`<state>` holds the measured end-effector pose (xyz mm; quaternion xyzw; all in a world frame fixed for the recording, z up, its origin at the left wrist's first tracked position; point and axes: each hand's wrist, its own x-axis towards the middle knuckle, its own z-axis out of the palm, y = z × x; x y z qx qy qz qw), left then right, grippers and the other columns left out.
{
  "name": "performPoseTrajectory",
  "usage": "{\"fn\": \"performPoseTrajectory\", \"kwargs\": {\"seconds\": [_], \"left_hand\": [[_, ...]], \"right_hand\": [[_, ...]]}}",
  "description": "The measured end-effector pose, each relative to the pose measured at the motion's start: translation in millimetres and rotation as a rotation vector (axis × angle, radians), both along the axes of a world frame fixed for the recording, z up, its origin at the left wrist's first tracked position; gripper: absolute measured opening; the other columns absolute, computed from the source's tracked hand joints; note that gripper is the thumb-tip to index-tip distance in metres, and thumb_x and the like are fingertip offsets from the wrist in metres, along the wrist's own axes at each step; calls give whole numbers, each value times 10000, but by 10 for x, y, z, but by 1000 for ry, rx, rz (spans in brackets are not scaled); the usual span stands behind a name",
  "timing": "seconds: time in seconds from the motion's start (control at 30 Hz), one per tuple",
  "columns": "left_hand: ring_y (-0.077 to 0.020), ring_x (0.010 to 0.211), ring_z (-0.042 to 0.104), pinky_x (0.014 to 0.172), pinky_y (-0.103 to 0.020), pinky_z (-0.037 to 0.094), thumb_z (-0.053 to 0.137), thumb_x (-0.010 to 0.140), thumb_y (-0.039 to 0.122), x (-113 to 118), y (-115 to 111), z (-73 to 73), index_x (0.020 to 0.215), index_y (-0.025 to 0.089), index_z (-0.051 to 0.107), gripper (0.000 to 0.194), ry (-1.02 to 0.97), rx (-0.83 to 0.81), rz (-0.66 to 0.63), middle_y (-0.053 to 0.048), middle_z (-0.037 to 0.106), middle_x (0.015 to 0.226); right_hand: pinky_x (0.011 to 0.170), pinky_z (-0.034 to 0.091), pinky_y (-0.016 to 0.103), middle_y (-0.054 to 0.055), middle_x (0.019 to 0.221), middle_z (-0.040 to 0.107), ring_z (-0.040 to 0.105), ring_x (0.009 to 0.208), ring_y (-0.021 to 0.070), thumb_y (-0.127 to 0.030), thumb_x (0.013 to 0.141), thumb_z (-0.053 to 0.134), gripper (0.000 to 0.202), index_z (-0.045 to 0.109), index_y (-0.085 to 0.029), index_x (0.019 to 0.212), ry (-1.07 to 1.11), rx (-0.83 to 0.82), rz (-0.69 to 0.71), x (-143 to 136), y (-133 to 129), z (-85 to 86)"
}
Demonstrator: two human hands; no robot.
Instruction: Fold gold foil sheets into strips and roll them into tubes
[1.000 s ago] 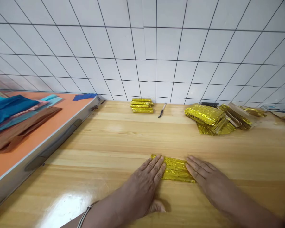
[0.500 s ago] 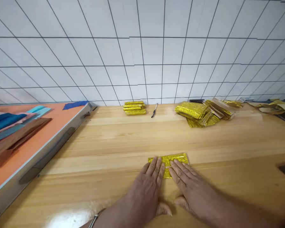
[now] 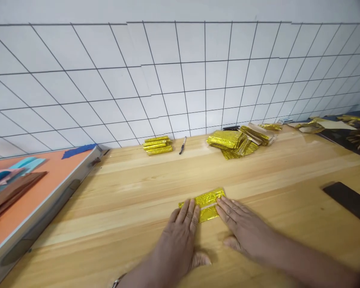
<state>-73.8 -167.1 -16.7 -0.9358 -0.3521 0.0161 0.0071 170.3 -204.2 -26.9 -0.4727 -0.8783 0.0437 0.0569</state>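
A flat, folded piece of shiny gold foil-like material (image 3: 208,199) lies on the wooden table (image 3: 132,192), with a pale strip running along its middle. My left hand (image 3: 178,232) rests flat over its left end, fingers stretched forward and thumb apart. On the right end lie the fingertips of my right hand (image 3: 243,226), also stretched out. Both palms face down, and the parts of the piece under the fingers are hidden.
Gold rolled bundles (image 3: 157,146) and a pen (image 3: 183,145) lie near the tiled wall. Right of them is a pile of gold pieces (image 3: 228,140). A dark flat strip (image 3: 348,200) sits at right. Coloured fabrics (image 3: 15,192) cover part of an orange surface (image 3: 60,176) at left.
My right hand has slid outward to the right end of the gold piece, baring more of its middle and the pale strip. The camera view has shifted right and tilted.
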Motion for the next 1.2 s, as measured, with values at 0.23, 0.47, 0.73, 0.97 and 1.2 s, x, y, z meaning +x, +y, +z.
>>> {"fn": "performPoseTrajectory", "kwargs": {"seconds": [0.23, 0.47, 0.73, 0.97, 1.2], "left_hand": [[-329, 1376, 122, 1052, -487, 255, 346, 845, 642, -132, 317, -50, 1443, 101, 147, 830, -130, -72, -102, -186, 159, 1486], [-232, 1361, 233, 1076, -412, 254, 330, 940, 447, -296, 464, -13, 1424, 217, 244, 543, -230, -207, -166, -80, 278, 1469], [-180, 943, 585, 857, -315, 439, 462, 909, 377, 18, 589, -58, 899, 219, 693, 280, -619, -197, 135, -52, 663, 992], [-180, 951, 562, 832, -330, 437, 614, 820, 280, 44, 532, -11, 886, 235, 666, 96, -656, -191, 191, -28, 641, 990], [-180, 960, 540, 848, -335, 428, 533, 867, 211, 46, 541, -20, 919, 229, 631, 112, -606, -171, 164, -26, 631, 1002]], "right_hand": [[1103, 202, 443, 156, 1456, 279, 225, 1353, 264, -470, 910, 384, 617, 322, -99, 1399, -23, -19, 1, 90, 343, 59], [1064, 268, 427, 82, 1363, 469, 387, 1275, 220, -373, 935, 385, 417, 490, -194, 1297, 76, 71, 44, 205, 480, 38], [840, 438, 361, 42, 985, 677, 578, 938, 191, -300, 892, 487, 200, 675, -232, 886, 295, 81, 7, 131, 778, 129], [831, 442, 376, 50, 922, 649, 557, 893, 198, -236, 836, 561, 73, 618, -212, 796, 388, 135, 27, 82, 842, 61], [877, 428, 387, 64, 1022, 634, 522, 979, 217, -220, 841, 560, 153, 590, -199, 990, 354, 117, -19, 84, 832, 12]]}}
